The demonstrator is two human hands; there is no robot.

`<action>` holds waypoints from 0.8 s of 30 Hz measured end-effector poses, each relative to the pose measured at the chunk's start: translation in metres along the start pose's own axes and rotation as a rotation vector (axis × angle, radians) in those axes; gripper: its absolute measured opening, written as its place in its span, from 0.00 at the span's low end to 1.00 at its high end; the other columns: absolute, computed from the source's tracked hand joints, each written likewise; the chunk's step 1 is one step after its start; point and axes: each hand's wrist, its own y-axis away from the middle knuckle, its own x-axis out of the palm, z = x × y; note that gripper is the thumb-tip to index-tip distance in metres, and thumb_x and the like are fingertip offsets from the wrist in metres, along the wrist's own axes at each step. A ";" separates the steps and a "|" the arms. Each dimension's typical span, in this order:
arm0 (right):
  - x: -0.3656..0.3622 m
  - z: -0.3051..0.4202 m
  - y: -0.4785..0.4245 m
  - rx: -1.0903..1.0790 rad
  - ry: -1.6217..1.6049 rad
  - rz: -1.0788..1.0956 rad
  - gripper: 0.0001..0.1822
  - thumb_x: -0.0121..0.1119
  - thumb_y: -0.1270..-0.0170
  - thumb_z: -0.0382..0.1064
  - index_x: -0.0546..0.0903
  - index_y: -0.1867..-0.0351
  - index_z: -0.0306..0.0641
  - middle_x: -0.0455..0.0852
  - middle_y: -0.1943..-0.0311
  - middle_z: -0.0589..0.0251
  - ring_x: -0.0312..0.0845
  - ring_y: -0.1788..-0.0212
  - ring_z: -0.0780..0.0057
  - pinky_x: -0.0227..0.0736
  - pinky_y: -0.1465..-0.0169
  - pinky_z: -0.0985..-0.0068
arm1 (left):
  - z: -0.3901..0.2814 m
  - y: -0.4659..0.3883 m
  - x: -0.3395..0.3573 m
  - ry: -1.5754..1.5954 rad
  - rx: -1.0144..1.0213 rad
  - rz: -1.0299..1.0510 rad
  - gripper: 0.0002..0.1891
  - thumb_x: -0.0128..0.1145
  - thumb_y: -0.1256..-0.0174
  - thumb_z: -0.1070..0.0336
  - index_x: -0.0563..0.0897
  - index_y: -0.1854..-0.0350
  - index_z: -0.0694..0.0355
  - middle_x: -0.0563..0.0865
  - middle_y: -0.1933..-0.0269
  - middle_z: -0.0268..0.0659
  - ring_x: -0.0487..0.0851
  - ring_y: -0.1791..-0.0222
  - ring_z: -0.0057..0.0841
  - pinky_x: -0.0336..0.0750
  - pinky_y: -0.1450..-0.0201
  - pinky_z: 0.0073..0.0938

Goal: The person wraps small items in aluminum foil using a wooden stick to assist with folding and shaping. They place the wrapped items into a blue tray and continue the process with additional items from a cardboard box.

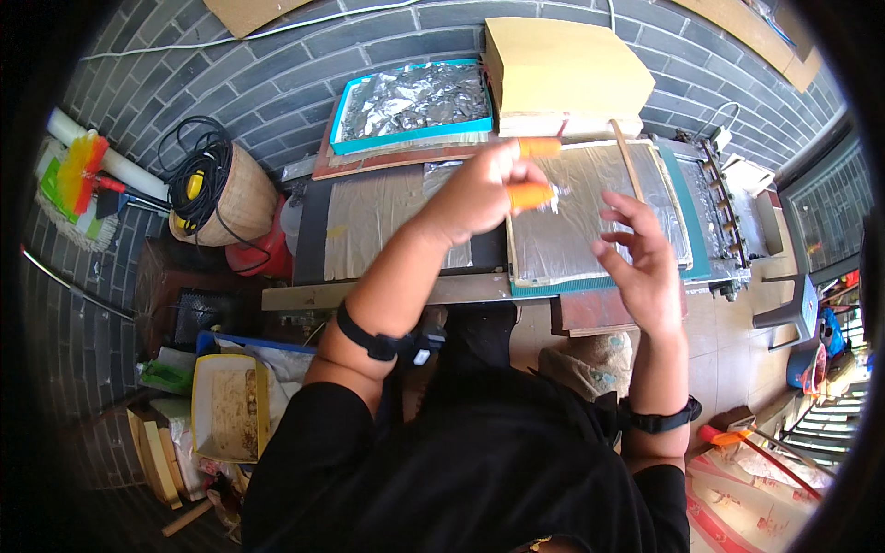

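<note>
Orange finger covers sit on two digits of my left hand (477,190), which are spread apart above the left part of a framed sheet (588,235) with a wrinkled, silvery surface. A small silvery scrap (557,198) is at the tip of the lower cover; it appears to cling there. My right hand (639,266) is over the sheet's right part, fingers curled and apart, with nothing visible between them. A thin wooden stick (628,162) lies across the sheet's upper edge. Farther back, a turquoise tray (415,137) contains crumpled silvery foil pieces.
A thick stack of yellowish paper (567,66) stands behind the sheet. Wrinkled sheets (373,221) lie to the left on a dark board. A wicker basket (242,197) with coiled black cable is at the left. A metal rack-like fixture (722,200) edges the bench's right side.
</note>
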 end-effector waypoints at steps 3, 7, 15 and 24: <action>0.012 0.005 -0.003 -0.042 0.063 0.035 0.30 0.65 0.49 0.21 0.78 0.41 0.44 0.76 0.43 0.56 0.74 0.42 0.66 0.73 0.43 0.72 | 0.013 0.019 0.024 0.076 -0.091 0.015 0.26 0.60 0.38 0.73 0.72 0.36 0.66 0.82 0.63 0.32 0.76 0.67 0.16 0.70 0.64 0.16; 0.015 0.008 0.004 -0.047 0.189 0.081 0.23 0.66 0.50 0.22 0.83 0.50 0.41 0.77 0.43 0.54 0.75 0.41 0.62 0.71 0.40 0.70 | 0.031 0.039 0.036 0.185 -0.172 0.004 0.23 0.61 0.38 0.72 0.75 0.40 0.65 0.82 0.62 0.32 0.77 0.64 0.15 0.70 0.62 0.16; 0.021 0.002 0.015 -0.059 0.185 0.151 0.17 0.65 0.50 0.21 0.85 0.57 0.39 0.79 0.45 0.53 0.75 0.40 0.57 0.69 0.38 0.69 | 0.035 0.055 0.039 0.241 -0.234 -0.038 0.23 0.61 0.38 0.73 0.74 0.39 0.66 0.82 0.62 0.33 0.78 0.63 0.16 0.71 0.62 0.16; 0.028 0.005 0.018 -0.064 0.187 0.207 0.12 0.66 0.48 0.25 0.84 0.61 0.38 0.80 0.46 0.52 0.76 0.42 0.56 0.70 0.40 0.68 | 0.041 0.060 0.036 0.218 -0.230 -0.090 0.25 0.61 0.38 0.72 0.73 0.38 0.66 0.83 0.63 0.33 0.77 0.67 0.15 0.69 0.68 0.16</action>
